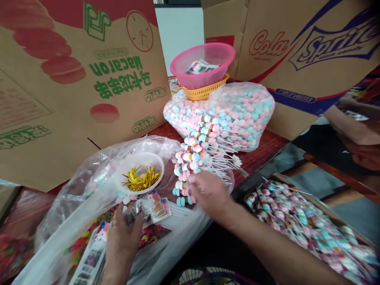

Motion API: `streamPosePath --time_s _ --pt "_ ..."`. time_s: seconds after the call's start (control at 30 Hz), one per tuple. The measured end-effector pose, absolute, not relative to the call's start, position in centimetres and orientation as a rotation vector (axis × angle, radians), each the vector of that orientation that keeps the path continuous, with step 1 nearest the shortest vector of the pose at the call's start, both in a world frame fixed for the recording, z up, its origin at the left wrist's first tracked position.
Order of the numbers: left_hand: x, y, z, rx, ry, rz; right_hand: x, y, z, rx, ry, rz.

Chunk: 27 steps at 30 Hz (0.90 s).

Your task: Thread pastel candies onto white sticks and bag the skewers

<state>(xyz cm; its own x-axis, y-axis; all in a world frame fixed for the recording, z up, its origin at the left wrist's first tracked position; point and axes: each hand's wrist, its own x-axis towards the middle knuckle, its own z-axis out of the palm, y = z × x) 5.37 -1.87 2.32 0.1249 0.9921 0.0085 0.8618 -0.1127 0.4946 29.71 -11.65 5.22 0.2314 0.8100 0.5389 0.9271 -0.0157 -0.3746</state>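
My left hand [123, 233] is closed on a small clear printed wrapper bag [148, 208] above a stack of the same bags. My right hand [208, 194] reaches into the pile of pastel candy skewers [192, 158] with white sticks; its fingers are curled and blurred at the skewer ends, and I cannot tell what they hold. A white bowl [142, 172] of gold twist ties [141, 179] sits on clear plastic between the two hands. Behind the pile lies a big clear bag of pink, blue and white candies [237, 114].
Large cardboard boxes stand at the left [59, 99] and back right [297, 51]. A pink basket [204, 65] sits nested in a yellow basket [204, 92] behind the candy bag. A box of wrapped candy skewers [305, 225] lies at lower right. Another person's arm [350, 126] shows at the right edge.
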Motion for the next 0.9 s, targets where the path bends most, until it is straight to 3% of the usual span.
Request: streamPosePath --time_s 0.1,0.17,0.4,0.57,0.67,0.8,0.9 --pt "5.5 -2.5 3.2 2.434 1.816 0.473 38.9 -16.2 4.0 -2.31 -1.01 -0.315" --pt "5.7 -2.7 3.7 2.576 1.802 0.42 43.8 -17.4 2.4 -2.731 -0.896 -0.097" --pt "5.8 -3.4 4.8 2.801 1.759 0.44 46.3 -14.9 -0.7 -2.811 -1.072 0.061" --pt "4.5 -4.3 5.1 2.731 1.634 0.644 46.6 -18.6 1.6 -2.89 -1.162 -0.173" --pt "3.9 -4.5 5.6 2.407 1.648 0.722 44.5 -20.7 3.7 -2.63 -1.223 -0.478" --pt "5.7 -6.4 6.1 1.647 1.286 0.63 34.1 -18.6 6.0 -2.008 -1.624 -0.255" --pt "7.9 -8.9 6.1 1.024 0.838 0.495 25.1 -15.2 5.8 -1.633 -1.849 -0.393"
